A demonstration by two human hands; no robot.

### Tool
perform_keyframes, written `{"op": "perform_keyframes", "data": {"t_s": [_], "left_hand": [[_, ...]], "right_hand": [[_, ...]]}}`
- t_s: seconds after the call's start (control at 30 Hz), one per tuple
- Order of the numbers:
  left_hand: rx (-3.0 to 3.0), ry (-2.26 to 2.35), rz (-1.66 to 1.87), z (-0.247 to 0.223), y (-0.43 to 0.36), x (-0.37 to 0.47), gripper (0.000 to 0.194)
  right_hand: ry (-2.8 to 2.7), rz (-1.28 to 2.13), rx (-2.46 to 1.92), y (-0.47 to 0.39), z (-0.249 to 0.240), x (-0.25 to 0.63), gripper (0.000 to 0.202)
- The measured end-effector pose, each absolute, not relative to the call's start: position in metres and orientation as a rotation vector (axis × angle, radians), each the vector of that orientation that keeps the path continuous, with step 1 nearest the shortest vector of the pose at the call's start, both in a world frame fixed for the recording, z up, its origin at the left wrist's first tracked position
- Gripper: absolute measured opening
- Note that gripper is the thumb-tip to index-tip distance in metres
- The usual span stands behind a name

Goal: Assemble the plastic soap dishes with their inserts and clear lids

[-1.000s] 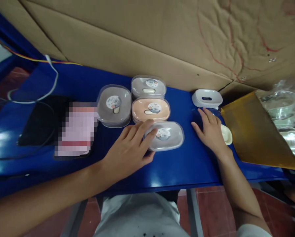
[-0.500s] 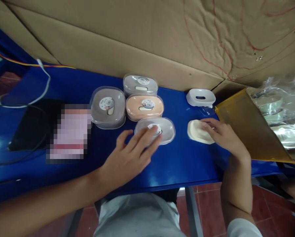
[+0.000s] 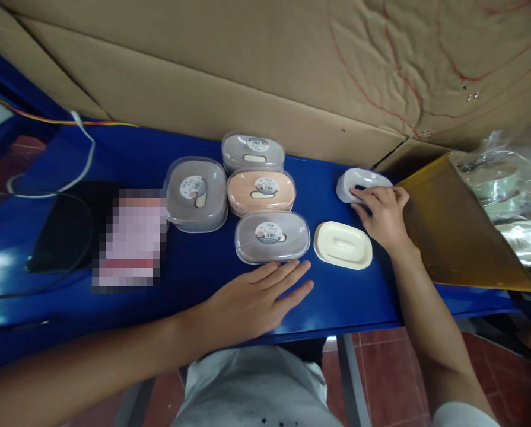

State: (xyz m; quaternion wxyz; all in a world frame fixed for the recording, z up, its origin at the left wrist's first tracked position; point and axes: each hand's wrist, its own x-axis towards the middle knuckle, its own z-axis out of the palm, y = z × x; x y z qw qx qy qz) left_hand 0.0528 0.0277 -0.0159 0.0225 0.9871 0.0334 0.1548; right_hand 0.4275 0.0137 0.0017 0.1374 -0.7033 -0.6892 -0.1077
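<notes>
My right hand (image 3: 386, 216) has its thumb and fingertips closed on the near rim of a pale grey oval soap dish (image 3: 346, 185), which rests by the cardboard wall. Just nearer to me lies a cream oval tray (image 3: 327, 251) with a raised ridge, touched by neither hand. My left hand (image 3: 253, 299) is open, palm down, fingers stretched toward the edge of a grey soap box (image 3: 251, 249) with a clear lid and a round label. Behind that box are a peach soap box (image 3: 239, 190), another grey one (image 3: 236, 153) and a taller grey stack (image 3: 180, 204).
On the right leans an open carton (image 3: 447, 219) with plastic-wrapped pale green items (image 3: 496, 184). A cardboard wall (image 3: 247, 77) closes off the back of the blue table (image 3: 336, 308). At the left are a black flat object (image 3: 64, 231), a blurred-out pink item (image 3: 134, 237) and cables (image 3: 87, 148).
My right hand has let go of the cream tray, now further left, and moved up to the grey soap dish. My left hand has drawn back off the nearest lidded box, which shifted slightly left.
</notes>
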Motion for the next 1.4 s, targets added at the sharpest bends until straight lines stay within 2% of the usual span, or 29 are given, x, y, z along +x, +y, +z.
{"op": "perform_keyframes", "data": {"t_s": [0.07, 0.23, 0.53, 0.6, 0.73, 0.83, 0.97, 1.17, 1.3, 1.4], "left_hand": [[3.062, 0.105, 0.492, -0.016, 0.028, 0.053, 0.052], [3.058, 0.096, 0.529, -0.016, 0.028, 0.050, 0.049], [3.051, 0.127, 0.589, -0.020, 0.027, 0.048, 0.048], [3.066, 0.120, 0.609, -0.019, 0.027, 0.049, 0.049], [3.089, 0.167, 0.574, -0.015, 0.028, 0.050, 0.053], [3.104, 0.156, 0.573, -0.014, 0.028, 0.050, 0.053], [3.142, 0.119, 0.581, -0.013, 0.030, 0.049, 0.048], [2.998, -0.130, 0.671, -0.010, 0.030, 0.044, 0.040], [2.969, -0.019, 0.698, -0.016, 0.030, 0.047, 0.041], [2.943, 0.063, 0.676, -0.018, 0.031, 0.051, 0.041]], "right_hand": [[-2.061, -0.217, -1.903, -0.003, 0.015, 0.415, 0.034], [-2.179, -0.060, -1.804, -0.061, 0.040, 0.374, 0.046], [-2.289, -0.157, -1.788, -0.087, 0.002, 0.318, 0.067], [-2.304, -0.095, -1.716, -0.090, 0.002, 0.315, 0.068], [-2.292, 0.137, -1.560, -0.079, 0.019, 0.345, 0.057], [-2.035, -0.134, -1.811, -0.046, 0.021, 0.396, 0.048], [-1.915, -0.268, -2.040, -0.009, 0.000, 0.449, 0.062], [-1.840, -0.059, -2.017, -0.040, -0.017, 0.446, 0.064], [-1.817, 0.177, -1.852, -0.078, -0.002, 0.428, 0.055], [-1.893, 0.389, -1.627, -0.099, 0.012, 0.399, 0.057]]}}
